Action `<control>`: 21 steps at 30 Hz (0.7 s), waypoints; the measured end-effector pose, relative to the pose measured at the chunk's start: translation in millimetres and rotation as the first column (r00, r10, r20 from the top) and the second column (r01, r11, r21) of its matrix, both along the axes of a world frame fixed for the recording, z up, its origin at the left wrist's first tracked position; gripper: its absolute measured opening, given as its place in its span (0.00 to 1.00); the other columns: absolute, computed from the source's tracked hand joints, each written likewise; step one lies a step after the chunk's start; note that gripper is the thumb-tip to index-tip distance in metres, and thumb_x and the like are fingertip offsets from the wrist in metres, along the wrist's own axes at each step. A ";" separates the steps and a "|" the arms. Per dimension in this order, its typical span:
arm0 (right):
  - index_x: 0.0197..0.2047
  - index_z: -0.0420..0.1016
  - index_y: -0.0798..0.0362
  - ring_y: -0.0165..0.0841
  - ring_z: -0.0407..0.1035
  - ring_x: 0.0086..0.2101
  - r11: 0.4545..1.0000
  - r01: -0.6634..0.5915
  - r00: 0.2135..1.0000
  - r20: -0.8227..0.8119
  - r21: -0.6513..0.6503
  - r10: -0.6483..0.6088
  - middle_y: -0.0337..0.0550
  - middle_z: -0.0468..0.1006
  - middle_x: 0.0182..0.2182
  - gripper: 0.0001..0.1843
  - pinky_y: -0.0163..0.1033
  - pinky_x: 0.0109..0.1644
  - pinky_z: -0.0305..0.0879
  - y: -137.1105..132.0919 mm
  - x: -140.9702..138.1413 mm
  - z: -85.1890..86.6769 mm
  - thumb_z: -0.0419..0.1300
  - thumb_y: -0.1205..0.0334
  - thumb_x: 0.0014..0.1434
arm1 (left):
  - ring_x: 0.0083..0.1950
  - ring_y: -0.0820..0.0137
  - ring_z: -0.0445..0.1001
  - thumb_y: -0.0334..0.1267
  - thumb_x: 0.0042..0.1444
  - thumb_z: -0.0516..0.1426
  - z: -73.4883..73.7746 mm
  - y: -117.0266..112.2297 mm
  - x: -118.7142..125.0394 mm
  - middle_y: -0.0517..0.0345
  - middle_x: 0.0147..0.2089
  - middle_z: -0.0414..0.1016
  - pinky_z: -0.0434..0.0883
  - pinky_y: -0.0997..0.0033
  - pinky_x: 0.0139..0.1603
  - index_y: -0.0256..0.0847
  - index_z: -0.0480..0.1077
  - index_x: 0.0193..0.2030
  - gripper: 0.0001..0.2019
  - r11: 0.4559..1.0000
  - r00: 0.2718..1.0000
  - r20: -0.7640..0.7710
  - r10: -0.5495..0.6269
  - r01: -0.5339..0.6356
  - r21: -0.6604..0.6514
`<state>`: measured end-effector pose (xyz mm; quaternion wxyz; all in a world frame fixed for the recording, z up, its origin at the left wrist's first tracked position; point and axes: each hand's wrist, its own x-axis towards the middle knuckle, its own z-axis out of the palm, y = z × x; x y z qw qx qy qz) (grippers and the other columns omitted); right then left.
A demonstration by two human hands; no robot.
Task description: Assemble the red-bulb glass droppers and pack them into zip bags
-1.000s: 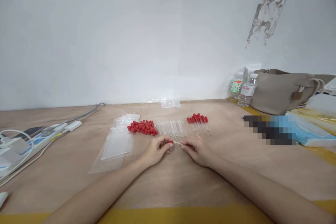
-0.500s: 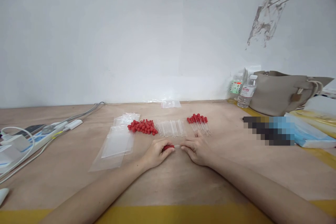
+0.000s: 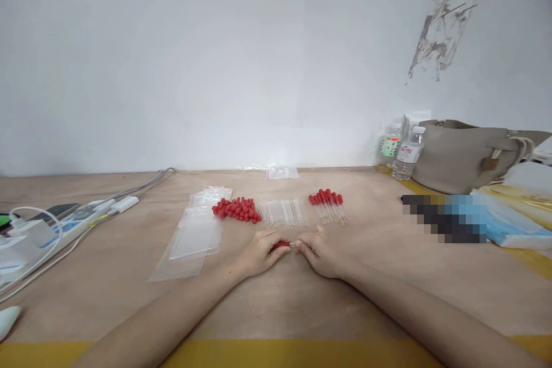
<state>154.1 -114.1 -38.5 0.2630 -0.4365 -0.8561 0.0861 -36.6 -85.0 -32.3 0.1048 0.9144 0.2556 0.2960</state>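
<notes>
My left hand pinches a red rubber dropper bulb, its open end pointing right. Facing it, my right hand grips a clear dropper tube close to the bulb; most of the tube is hidden by my fingers. The tube's end meets the bulb, though how deep it sits I cannot tell. Beyond my hands lie a heap of loose red bulbs, a row of clear tubes and, to the right, several droppers with red bulbs fitted on their tubes.
Clear plastic bags lie left of the bulbs. A power strip with cables is at far left. Two bottles, a grey-beige bag and a blue-and-white packet stand or lie at right. A white wall closes off the back.
My right hand's fingers have closed in nearer to the bulb, and less of the tube shows between my hands. The whole view has shifted slightly.
</notes>
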 end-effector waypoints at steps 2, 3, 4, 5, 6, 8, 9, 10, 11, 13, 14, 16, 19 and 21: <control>0.30 0.68 0.53 0.30 0.65 0.29 1.000 -0.018 1.000 -0.011 -0.005 0.018 0.40 0.74 0.28 0.17 0.39 0.42 0.53 -2.9 0.3 6.2 0.41 0.62 0.61 | 0.32 0.72 0.69 0.36 0.56 0.51 1.7 1.1 -1.6 0.57 0.31 0.72 0.65 0.74 0.33 0.39 0.68 0.37 0.07 1.000 0.999 0.032 0.004 -0.003 -0.020; 0.32 0.69 0.53 0.30 0.65 0.31 1.000 -0.030 0.999 -0.022 -0.004 0.030 0.41 0.74 0.29 0.16 0.38 0.41 0.55 -4.1 1.5 9.5 0.42 0.62 0.61 | 0.35 0.72 0.69 0.36 0.56 0.51 2.4 1.4 -3.1 0.56 0.34 0.72 0.66 0.73 0.36 0.39 0.68 0.39 0.07 1.000 0.998 0.062 0.016 -0.015 -0.026; 0.35 0.69 0.53 0.31 0.66 0.33 0.999 -0.036 0.998 -0.043 -0.002 0.036 0.42 0.74 0.32 0.15 0.37 0.40 0.56 -4.4 3.7 12.4 0.42 0.62 0.61 | 0.37 0.71 0.69 0.36 0.55 0.52 2.9 1.7 -5.1 0.55 0.38 0.71 0.66 0.72 0.39 0.39 0.66 0.43 0.09 0.999 0.994 0.099 0.038 -0.035 -0.029; 0.37 0.69 0.53 0.31 0.66 0.34 1.000 -0.029 0.997 -0.073 0.001 0.029 0.43 0.74 0.34 0.14 0.36 0.39 0.57 -3.4 7.3 14.7 0.43 0.62 0.60 | 0.40 0.70 0.68 0.36 0.54 0.53 3.2 1.9 -7.4 0.54 0.42 0.69 0.66 0.70 0.41 0.40 0.64 0.46 0.12 0.998 0.989 0.136 0.064 -0.060 -0.029; 0.38 0.69 0.52 0.31 0.66 0.35 1.000 0.002 0.994 -0.113 0.005 -0.001 0.44 0.74 0.35 0.13 0.36 0.39 0.58 -0.7 12.2 16.5 0.44 0.63 0.59 | 0.42 0.69 0.67 0.36 0.53 0.54 3.2 2.1 -9.9 0.52 0.45 0.67 0.66 0.69 0.43 0.40 0.61 0.49 0.16 0.996 0.982 0.168 0.089 -0.086 -0.028; 0.38 0.69 0.53 0.31 0.67 0.36 0.990 0.142 0.969 -0.206 -0.001 -0.139 0.44 0.74 0.36 0.12 0.35 0.40 0.59 10.4 25.8 19.0 0.46 0.64 0.57 | 0.44 0.68 0.66 0.35 0.52 0.54 2.9 2.3 -14.3 0.51 0.47 0.64 0.66 0.68 0.44 0.41 0.59 0.51 0.18 0.993 0.973 0.199 0.121 -0.118 -0.026; 0.38 0.69 0.54 0.31 0.67 0.36 0.969 0.246 0.937 -0.250 -0.019 -0.243 0.45 0.74 0.35 0.12 0.35 0.39 0.60 18.2 33.8 20.4 0.46 0.64 0.56 | 0.44 0.68 0.66 0.35 0.52 0.54 2.5 2.3 -15.8 0.51 0.47 0.64 0.67 0.68 0.43 0.41 0.61 0.50 0.17 0.993 0.975 0.187 0.118 -0.115 -0.030; 0.37 0.69 0.55 0.31 0.68 0.34 0.930 0.360 0.892 -0.266 -0.069 -0.365 0.44 0.75 0.34 0.12 0.33 0.36 0.60 26.9 41.7 22.2 0.47 0.64 0.55 | 0.44 0.68 0.66 0.34 0.53 0.53 2.2 2.1 -16.9 0.51 0.47 0.63 0.67 0.68 0.43 0.41 0.62 0.48 0.15 0.994 0.981 0.163 0.106 -0.102 -0.036; 0.35 0.70 0.54 0.30 0.68 0.31 0.875 0.466 0.843 -0.231 -0.135 -0.485 0.43 0.75 0.32 0.11 0.32 0.33 0.59 35.9 48.9 24.4 0.48 0.62 0.55 | 0.44 0.68 0.66 0.34 0.53 0.53 1.8 1.7 -17.3 0.51 0.47 0.63 0.67 0.69 0.42 0.41 0.64 0.46 0.12 0.996 0.987 0.132 0.088 -0.084 -0.042; 0.29 0.71 0.53 0.30 0.68 0.29 0.756 0.632 0.758 -0.068 -0.171 -0.649 0.41 0.76 0.27 0.12 0.31 0.31 0.57 52.4 58.8 29.2 0.49 0.60 0.53 | 0.44 0.68 0.66 0.33 0.53 0.52 1.2 0.8 -17.1 0.51 0.48 0.62 0.68 0.69 0.42 0.41 0.66 0.42 0.09 0.997 0.996 0.070 0.052 -0.048 -0.054; 0.26 0.71 0.53 0.31 0.68 0.28 0.723 0.670 0.730 -0.026 -0.170 -0.683 0.41 0.75 0.24 0.13 0.32 0.30 0.56 59.3 60.8 31.1 0.49 0.58 0.53 | 0.44 0.68 0.66 0.33 0.54 0.52 1.0 0.4 -16.7 0.52 0.48 0.62 0.68 0.69 0.41 0.41 0.67 0.40 0.08 0.998 0.998 0.048 0.039 -0.036 -0.059; 0.21 0.71 0.53 0.34 0.69 0.29 0.677 0.722 0.686 0.028 -0.143 -0.727 0.43 0.75 0.23 0.17 0.34 0.32 0.55 69.7 58.9 32.4 0.48 0.55 0.53 | 0.44 0.68 0.67 0.33 0.54 0.51 0.7 -0.2 -16.0 0.52 0.47 0.62 0.68 0.70 0.41 0.41 0.68 0.39 0.07 0.998 0.999 0.032 0.034 -0.032 -0.060; 0.21 0.72 0.53 0.38 0.68 0.33 0.630 0.771 0.636 0.064 -0.093 -0.769 0.46 0.75 0.25 0.17 0.40 0.39 0.54 78.8 47.7 27.3 0.49 0.56 0.53 | 0.43 0.69 0.67 0.34 0.55 0.51 0.9 -0.2 -16.1 0.52 0.46 0.63 0.68 0.71 0.40 0.41 0.68 0.37 0.07 0.997 0.999 0.020 0.050 -0.049 -0.061; 0.22 0.73 0.54 0.39 0.68 0.35 0.605 0.793 0.609 0.085 -0.068 -0.788 0.47 0.75 0.26 0.15 0.44 0.42 0.51 82.3 41.0 21.8 0.49 0.59 0.52 | 0.42 0.70 0.67 0.34 0.54 0.51 1.3 -0.3 -16.5 0.52 0.46 0.63 0.68 0.71 0.39 0.41 0.68 0.37 0.06 0.997 0.999 0.012 0.053 -0.052 -0.064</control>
